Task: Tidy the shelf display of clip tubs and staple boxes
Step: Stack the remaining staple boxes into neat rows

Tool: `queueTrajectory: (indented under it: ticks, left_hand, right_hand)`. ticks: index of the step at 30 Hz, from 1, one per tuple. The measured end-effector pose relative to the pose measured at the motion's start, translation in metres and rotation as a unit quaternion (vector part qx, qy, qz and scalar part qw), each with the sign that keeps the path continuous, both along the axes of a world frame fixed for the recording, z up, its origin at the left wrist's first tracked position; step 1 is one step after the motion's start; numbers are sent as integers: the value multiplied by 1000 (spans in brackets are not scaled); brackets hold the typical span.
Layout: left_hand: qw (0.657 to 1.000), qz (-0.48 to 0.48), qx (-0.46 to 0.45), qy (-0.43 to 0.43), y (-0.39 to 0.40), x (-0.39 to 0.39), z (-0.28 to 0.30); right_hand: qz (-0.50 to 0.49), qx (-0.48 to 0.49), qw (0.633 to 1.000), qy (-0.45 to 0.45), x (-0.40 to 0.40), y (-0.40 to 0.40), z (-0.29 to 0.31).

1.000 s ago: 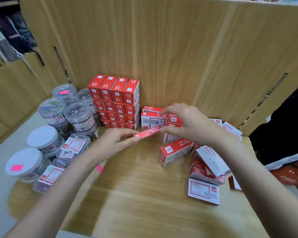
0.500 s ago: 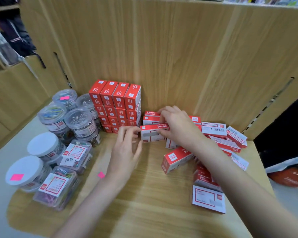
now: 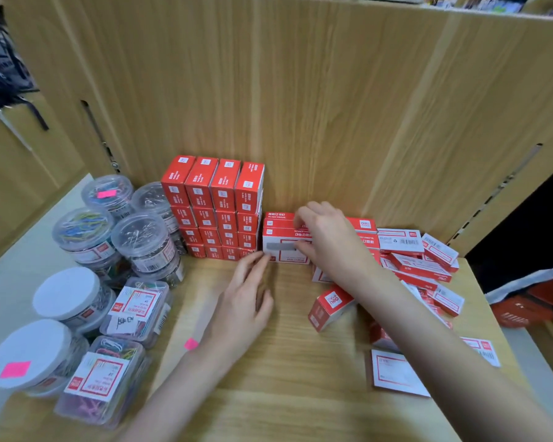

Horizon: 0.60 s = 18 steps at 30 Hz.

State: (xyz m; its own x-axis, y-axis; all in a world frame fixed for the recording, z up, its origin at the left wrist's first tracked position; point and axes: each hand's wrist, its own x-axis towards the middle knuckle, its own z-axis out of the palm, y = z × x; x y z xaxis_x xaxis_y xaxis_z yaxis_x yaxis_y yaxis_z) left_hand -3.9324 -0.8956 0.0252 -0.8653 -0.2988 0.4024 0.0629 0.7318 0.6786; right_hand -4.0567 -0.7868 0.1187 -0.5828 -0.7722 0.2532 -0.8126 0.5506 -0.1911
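Here a staple box (image 3: 286,250) is being squared up beside the red stack (image 3: 216,207).

The box is being pinched by the right hand (image 3: 328,237) just right of the stack, on top of a low pile, while its corner is being touched by the straight, released fingers of the left hand (image 3: 243,301). If it is being nudged too hard leftward, the stack could be knocked askew; loose boxes (image 3: 422,266) further right are lying jumbled, and a forearm sweep could scatter them.

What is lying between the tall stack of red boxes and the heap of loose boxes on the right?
In the head view, a short stack of staple boxes stands there against the back panel, with the right hand gripping it.
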Motion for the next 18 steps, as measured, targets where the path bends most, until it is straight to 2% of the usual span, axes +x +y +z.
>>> queueTrajectory:
  ticks: [6,18]
  left_hand:
    - [1000,5,4,17,-2,3,5]
    - [999,-16,-32,-20,-3,2,15]
  right_hand:
    - [-2,1,1000,20,1,-4,0]
    - [-31,-24,999,31,1,5,-6]
